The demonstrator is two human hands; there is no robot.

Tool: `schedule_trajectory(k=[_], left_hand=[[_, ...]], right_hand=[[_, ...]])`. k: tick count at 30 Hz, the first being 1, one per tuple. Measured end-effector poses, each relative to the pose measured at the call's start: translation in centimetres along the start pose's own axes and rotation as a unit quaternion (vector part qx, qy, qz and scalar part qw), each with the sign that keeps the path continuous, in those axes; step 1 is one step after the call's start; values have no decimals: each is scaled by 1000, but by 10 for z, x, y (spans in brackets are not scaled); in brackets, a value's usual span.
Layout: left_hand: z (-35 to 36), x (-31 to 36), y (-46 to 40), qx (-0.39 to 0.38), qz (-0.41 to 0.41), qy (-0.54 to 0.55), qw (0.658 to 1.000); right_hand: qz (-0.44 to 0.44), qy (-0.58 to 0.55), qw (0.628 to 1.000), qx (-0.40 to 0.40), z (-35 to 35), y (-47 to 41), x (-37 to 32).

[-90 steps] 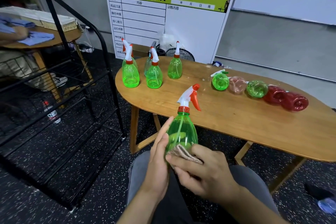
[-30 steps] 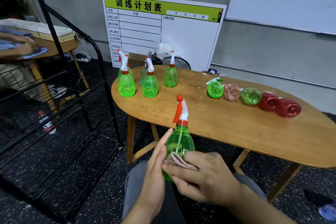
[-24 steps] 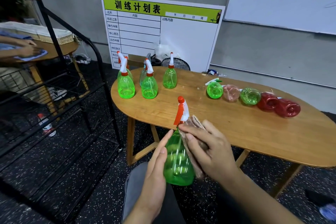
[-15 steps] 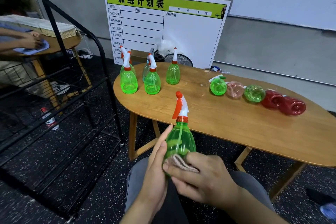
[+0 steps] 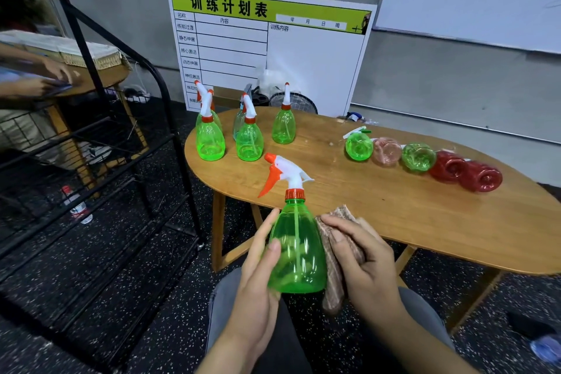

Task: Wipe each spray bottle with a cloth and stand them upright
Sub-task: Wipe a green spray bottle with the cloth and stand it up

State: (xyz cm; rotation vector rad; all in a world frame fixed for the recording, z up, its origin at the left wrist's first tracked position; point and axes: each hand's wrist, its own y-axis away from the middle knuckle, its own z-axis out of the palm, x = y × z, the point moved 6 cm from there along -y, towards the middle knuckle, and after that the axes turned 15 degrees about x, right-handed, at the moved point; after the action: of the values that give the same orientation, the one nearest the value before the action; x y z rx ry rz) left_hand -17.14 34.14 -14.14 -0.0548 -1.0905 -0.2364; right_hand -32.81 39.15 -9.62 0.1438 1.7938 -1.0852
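A green spray bottle (image 5: pixel 296 249) with a white and orange trigger head stands upright above my lap, in front of the wooden table (image 5: pixel 379 200). My left hand (image 5: pixel 258 276) holds its left side, thumb across the front. My right hand (image 5: pixel 361 264) presses a brownish cloth (image 5: pixel 332 255) against the bottle's right side. Several green bottles (image 5: pixel 249 138) stand upright at the table's far left. Several green, pink and red bottles (image 5: pixel 419 158) lie on their sides in a row at the right.
A black metal rack (image 5: pixel 100 143) stands to the left of the table. A training-plan board (image 5: pixel 270 48) leans on the wall behind it. Another person's hands (image 5: pixel 57 73) work at a round table at far left. A small bottle (image 5: pixel 76 206) lies on the floor.
The bottle has turned, so its nozzle now points left. My right hand with the cloth has moved from the bottle's lower front to its right side.
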Motion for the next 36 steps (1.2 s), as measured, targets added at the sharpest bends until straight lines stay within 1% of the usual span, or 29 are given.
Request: schedule_trajectory(k=[4, 8, 10, 13, 15, 18, 20, 21, 22, 26, 28, 29, 31, 34, 36], left_hand=[[2, -5, 0, -8, -1, -7, 1000], [4, -13, -2, -24, 6, -23, 999], [4, -14, -2, -13, 18, -31, 999], [1, -13, -4, 6, 23, -21, 999], [-2, -14, -5, 22, 4, -7, 1000], [-3, -13, -6, 24, -6, -4, 1000], [-3, -9, -6, 32, 1, -6, 999], [-2, -8, -5, 35, 2, -5, 999], [-2, -8, -3, 40, 3, -3, 999], [-2, -4, 1, 43, 30, -27, 998], [-1, -6, 1, 36, 29, -46, 998], [0, -8, 1, 29, 30, -49, 998], [2, -10, 1, 15, 38, -46, 998], [3, -11, 3, 0, 42, -44, 998], [3, -10, 2, 6, 41, -44, 998]], right_hand=[[3, 0, 1000, 2, -3, -8, 1], [-38, 29, 998, -38, 10, -24, -8], [-70, 65, 994, -55, 17, -23, -9], [-152, 103, 979, -83, 22, -8, -12], [-229, 119, 959, -120, 23, 8, -17], [-361, 147, 904, -179, 23, 32, -23], [-409, 162, 875, -202, 22, 38, -25], [-408, 163, 875, -204, 22, 38, -27], [-393, 158, 884, -198, 21, 35, -29], [-270, 121, 950, -96, 15, 2, -31], [-214, 118, 967, -72, 13, -21, -29], [-193, 124, 971, -71, 14, -32, -28], [-165, 140, 972, -96, 19, -49, -24], [-171, 188, 953, -165, 28, -61, -14], [-182, 219, 943, -172, 30, -70, -10]])
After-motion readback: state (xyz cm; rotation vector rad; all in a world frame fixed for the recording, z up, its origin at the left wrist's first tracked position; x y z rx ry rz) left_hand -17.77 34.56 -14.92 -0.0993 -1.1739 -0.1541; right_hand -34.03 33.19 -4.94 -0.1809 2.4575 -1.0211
